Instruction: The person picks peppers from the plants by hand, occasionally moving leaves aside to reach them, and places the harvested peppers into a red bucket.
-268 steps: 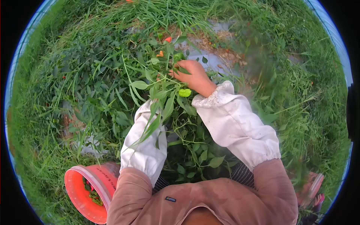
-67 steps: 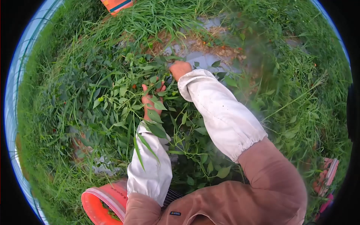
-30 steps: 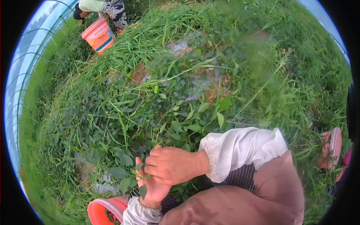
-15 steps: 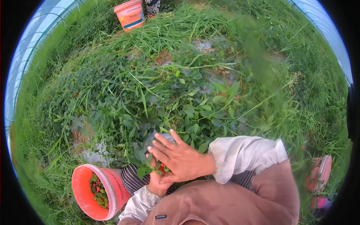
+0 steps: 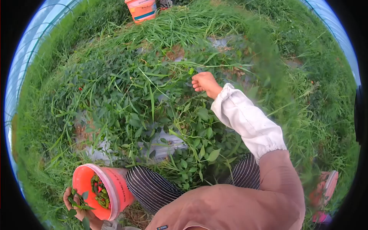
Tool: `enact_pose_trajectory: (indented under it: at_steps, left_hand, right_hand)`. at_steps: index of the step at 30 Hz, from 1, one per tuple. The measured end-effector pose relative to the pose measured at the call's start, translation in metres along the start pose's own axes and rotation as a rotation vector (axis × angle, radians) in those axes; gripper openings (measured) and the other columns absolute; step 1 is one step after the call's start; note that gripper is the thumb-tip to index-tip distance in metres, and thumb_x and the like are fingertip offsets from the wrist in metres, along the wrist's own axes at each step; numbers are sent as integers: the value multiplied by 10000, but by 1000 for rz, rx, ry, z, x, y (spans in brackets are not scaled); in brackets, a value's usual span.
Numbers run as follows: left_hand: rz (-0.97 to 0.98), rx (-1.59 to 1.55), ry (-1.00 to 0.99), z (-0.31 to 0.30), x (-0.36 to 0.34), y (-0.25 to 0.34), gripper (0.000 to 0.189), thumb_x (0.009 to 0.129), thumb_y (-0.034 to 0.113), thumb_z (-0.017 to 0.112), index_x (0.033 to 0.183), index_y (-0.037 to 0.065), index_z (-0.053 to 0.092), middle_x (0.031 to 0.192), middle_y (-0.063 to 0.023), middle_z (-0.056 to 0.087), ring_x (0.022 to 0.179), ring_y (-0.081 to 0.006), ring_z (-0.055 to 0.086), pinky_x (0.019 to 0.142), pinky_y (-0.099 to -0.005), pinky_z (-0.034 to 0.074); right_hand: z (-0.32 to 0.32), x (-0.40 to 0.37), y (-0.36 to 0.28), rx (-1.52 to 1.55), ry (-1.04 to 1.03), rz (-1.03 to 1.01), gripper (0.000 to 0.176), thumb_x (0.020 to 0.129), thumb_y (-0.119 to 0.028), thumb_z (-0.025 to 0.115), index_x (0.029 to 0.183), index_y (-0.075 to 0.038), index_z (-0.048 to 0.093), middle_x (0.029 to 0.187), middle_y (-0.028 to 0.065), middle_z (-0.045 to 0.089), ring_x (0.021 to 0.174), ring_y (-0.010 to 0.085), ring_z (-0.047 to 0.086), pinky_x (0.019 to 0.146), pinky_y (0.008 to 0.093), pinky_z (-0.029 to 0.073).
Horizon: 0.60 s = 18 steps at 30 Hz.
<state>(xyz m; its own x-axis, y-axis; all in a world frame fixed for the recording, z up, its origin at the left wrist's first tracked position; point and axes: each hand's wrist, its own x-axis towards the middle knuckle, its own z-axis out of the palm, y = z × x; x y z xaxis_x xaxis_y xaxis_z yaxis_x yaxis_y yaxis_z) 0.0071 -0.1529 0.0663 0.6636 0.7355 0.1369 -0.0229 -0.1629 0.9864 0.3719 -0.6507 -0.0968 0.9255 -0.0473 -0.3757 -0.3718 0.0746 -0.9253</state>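
Note:
My right hand reaches out over the plants, its fingers curled closed at a small light-green pepper. The pepper shows just past the fingertips. At the lower left, my left hand is by the outer rim of the near bucket, its fingers bent around a leafy green sprig. Leaves stick out between these fingers and hide part of what they hold. Inside the tilted orange-pink bucket lies a pile of red and green peppers.
Low pepper plants mixed with long grass spread ahead. Patches of silvery plastic film show between them. Another orange bucket stands at the far side. A pink shoe is at the right, and striped trouser legs are below.
My hands were together over the plants and have parted. The right moved forward to the green pepper; the left went down left to the bucket with the leafy sprig. The view shifted slightly.

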Motion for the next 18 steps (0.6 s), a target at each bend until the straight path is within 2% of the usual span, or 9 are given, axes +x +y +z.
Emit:
enact_pose_trajectory:
  at_steps: [1, 3, 5, 6, 7, 12, 13, 14, 18]
  left_hand:
    - [-101, 326, 50, -64, 30, -27, 539, 788, 204, 727, 1261, 88, 497, 1292, -129, 494, 1157, -253, 503, 893, -423, 500]
    - [-53, 602, 92, -62, 20, -38, 563, 789, 209, 728, 1283, 81, 490, 1311, -139, 492, 1181, -273, 492, 922, -429, 474]
    - [70, 1140, 150, -53, 12, -41, 613, 790, 220, 731, 1327, 68, 477, 1348, -160, 487, 1229, -311, 468, 979, -442, 422]
    - [129, 1411, 179, -49, 5, -40, 637, 791, 225, 733, 1349, 61, 470, 1367, -170, 484, 1253, -330, 456, 1008, -449, 395]
    - [178, 1687, 206, -48, -4, -38, 662, 792, 230, 734, 1370, 55, 463, 1385, -180, 482, 1277, -349, 444, 1037, -456, 369]
    - [164, 738, -166, 52, 4, -38, 330, 876, 74, 652, 1185, -33, 602, 1199, -120, 626, 1124, -219, 573, 989, -346, 413]
    - [-58, 391, -221, 87, -5, -29, 301, 885, 54, 644, 1170, -38, 611, 1166, -105, 637, 1114, -195, 574, 985, -336, 423]
    - [61, 387, -286, 97, -1, -44, 283, 891, 53, 644, 1157, -39, 618, 1140, -97, 641, 1074, -166, 583, 951, -308, 448]
    - [-83, 234, -519, 147, -3, -67, 240, 883, 72, 671, 1104, -18, 646, 1046, -61, 679, 966, -121, 619, 879, -261, 477]
  right_hand:
    - [-4, 32, 4, -13, 62, 46, 219, 881, -120, 561, 1011, 43, 626, 858, 101, 640, 641, 173, 617, 563, 297, 527]
    - [-5, 97, 20, -136, 255, 109, 300, 838, -226, 660, 986, 33, 625, 804, 101, 649, 568, 166, 592, 489, 296, 492]
    - [-6, 121, 27, -497, 127, -108, 403, 808, -302, 696, 983, 56, 638, 768, 110, 660, 525, 170, 589, 459, 293, 474]
    - [7, 108, 21, -207, 281, 27, 471, 791, -350, 717, 1001, 66, 648, 743, 121, 664, 509, 166, 594, 443, 290, 467]
    - [16, 112, 21, -218, 366, 72, 472, 794, -349, 724, 1025, 56, 651, 786, 109, 674, 518, 162, 595, 449, 289, 472]
    - [14, 139, 28, -81, 202, 168, 256, 860, -263, 677, 948, -24, 653, 810, 48, 661, 554, 118, 569, 408, 247, 403]
    - [6, 136, 24, -10, 153, 181, 204, 878, -239, 656, 928, -42, 643, 772, 29, 646, 553, 106, 556, 403, 238, 386]
    - [-8, 131, 20, 94, 58, 163, 162, 887, -208, 639, 926, -51, 639, 792, 26, 652, 593, 102, 569, 447, 238, 403]
    - [-53, 79, -15, 325, -102, 12, 184, 936, -192, 560, 1047, -56, 614, 880, 9, 636, 714, 104, 571, 528, 231, 433]
